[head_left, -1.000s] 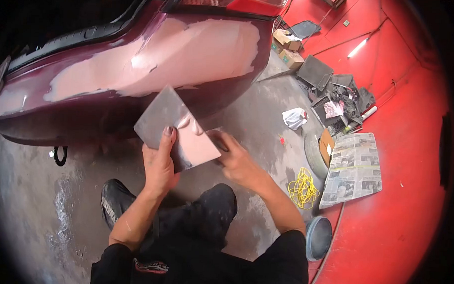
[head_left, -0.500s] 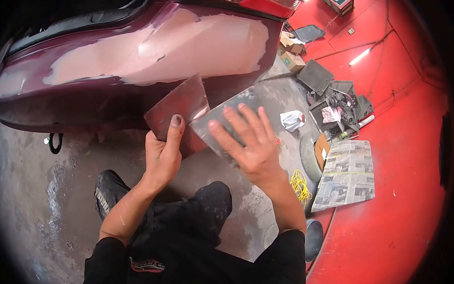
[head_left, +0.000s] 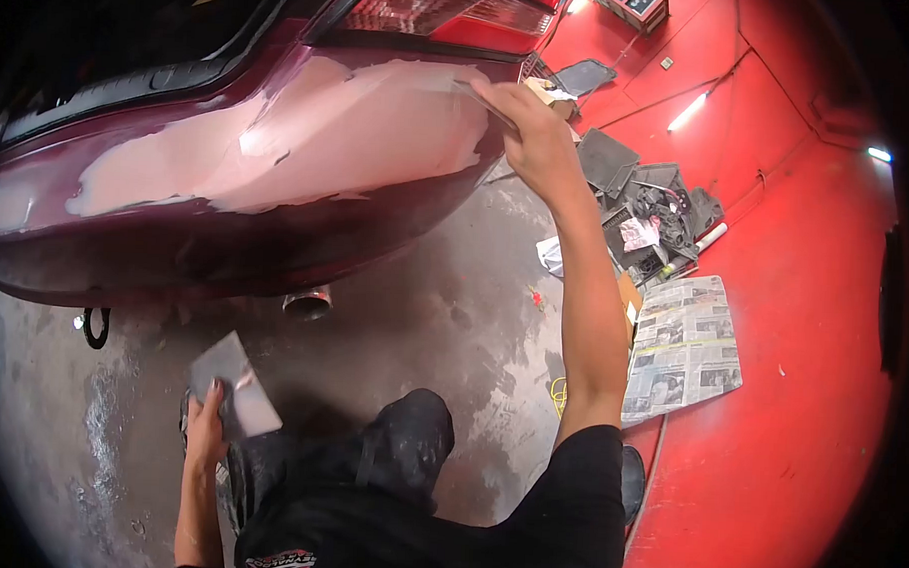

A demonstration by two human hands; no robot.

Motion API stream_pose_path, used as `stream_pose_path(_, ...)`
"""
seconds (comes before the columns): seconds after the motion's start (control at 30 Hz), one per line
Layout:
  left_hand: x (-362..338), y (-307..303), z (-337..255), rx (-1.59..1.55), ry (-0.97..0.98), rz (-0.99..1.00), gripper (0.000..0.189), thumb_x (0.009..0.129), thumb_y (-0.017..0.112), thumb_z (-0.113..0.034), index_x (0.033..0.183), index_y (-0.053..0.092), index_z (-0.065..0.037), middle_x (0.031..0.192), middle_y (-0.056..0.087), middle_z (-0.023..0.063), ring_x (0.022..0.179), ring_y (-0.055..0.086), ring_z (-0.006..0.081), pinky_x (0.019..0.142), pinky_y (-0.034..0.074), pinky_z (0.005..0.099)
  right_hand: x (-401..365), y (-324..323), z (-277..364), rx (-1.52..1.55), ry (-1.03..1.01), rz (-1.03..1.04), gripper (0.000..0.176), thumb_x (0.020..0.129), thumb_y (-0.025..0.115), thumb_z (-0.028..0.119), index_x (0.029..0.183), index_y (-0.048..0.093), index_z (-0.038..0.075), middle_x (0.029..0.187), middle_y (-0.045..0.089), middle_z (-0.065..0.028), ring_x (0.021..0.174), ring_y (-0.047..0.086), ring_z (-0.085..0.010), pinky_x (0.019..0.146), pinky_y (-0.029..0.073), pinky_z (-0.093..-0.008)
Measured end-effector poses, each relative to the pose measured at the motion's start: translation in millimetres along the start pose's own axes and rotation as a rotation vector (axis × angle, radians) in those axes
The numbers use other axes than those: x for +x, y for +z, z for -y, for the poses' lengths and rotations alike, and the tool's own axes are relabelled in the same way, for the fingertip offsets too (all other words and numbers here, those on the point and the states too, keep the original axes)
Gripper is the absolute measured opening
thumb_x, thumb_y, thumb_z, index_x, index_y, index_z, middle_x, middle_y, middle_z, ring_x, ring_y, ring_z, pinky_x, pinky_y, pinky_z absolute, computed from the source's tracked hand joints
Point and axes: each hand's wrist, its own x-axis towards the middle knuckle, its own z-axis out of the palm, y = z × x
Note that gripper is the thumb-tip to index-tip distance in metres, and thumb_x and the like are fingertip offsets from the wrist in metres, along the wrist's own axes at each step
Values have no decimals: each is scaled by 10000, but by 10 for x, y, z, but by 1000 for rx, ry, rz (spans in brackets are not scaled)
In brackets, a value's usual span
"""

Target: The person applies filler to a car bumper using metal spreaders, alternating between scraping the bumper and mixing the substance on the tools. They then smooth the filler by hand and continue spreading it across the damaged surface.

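A dark purple car bumper [head_left: 376, 226] fills the upper left, with a broad pinkish patch of body filler [head_left: 370, 131] across its upper face. My right hand [head_left: 542, 137] is at the patch's right end, closed on a thin flat spreader [head_left: 488, 103] seen nearly edge-on against the filler. Low on the left, away from the car, my left hand [head_left: 207, 428] grips a square flat metal plate [head_left: 239, 382], thumb on top. My right fingers partly hide the spreader.
A tail light [head_left: 434, 13] sits above the patch, and an exhaust tip [head_left: 308, 303] shows under the bumper. On the right lie dark crates and scraps [head_left: 657, 206], a newspaper-covered panel [head_left: 685, 347] and a lit tube lamp [head_left: 688, 112] against the red surface.
My hands have separated. The right has gone up to the filler's right end with its spreader; the left has dropped down and left with the plate. The view has shifted slightly.
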Motion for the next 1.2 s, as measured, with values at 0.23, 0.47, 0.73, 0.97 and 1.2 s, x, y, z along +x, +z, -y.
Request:
stream_pose_path(0.23, -232, -636, 564, -183, -63, -128, 479, 972, 607, -309, 1333, 474, -24, 1127, 638, 99, 972, 664, 244, 864, 556, 413, 268, 211, -316, -118, -97, -5, 495, 757, 580, -48, 1181, 685, 185, 1036, 657, -51, 941, 647, -291, 770, 529, -412)
stream_pose_path(0.47, -153, -849, 798, -201, -123, -139, 523, 952, 624, -403, 1319, 511, -48, 1147, 646, 95, 971, 663, 234, 890, 547, 408, 228, 249, -292, -109, -79, 57, 624, 703, 582, -125, 1258, 644, 154, 1115, 621, -111, 1030, 616, -307, 863, 509, -386)
stream_pose_path(0.73, -84, -903, 858, -209, -145, -147, 523, 957, 621, -389, 1352, 498, -68, 1196, 632, 82, 1030, 644, 236, 922, 526, 413, -201, 464, -78, -136, -100, -78, 676, 643, 663, -59, 1271, 637, 190, 1130, 619, -126, 1028, 612, -330, 819, 525, -418)
stream_pose_path(0.97, -78, -745, 790, -248, -149, -196, 371, 980, 599, -287, 1234, 564, -20, 1076, 663, 88, 922, 673, 233, 852, 559, 418, -832, 811, 183, -183, -41, -147, 749, 622, 699, -21, 1324, 602, 221, 1227, 577, -112, 1116, 569, -325, 893, 491, -440)
stream_pose_path(1.2, -105, -679, 750, -224, -97, -159, 347, 977, 605, -286, 1204, 584, -23, 1056, 667, 86, 905, 674, 221, 829, 564, 399, -875, 463, 145, -139, -42, -103, 712, 647, 678, -42, 1311, 610, 203, 1182, 604, -118, 1079, 585, -336, 901, 485, -451)
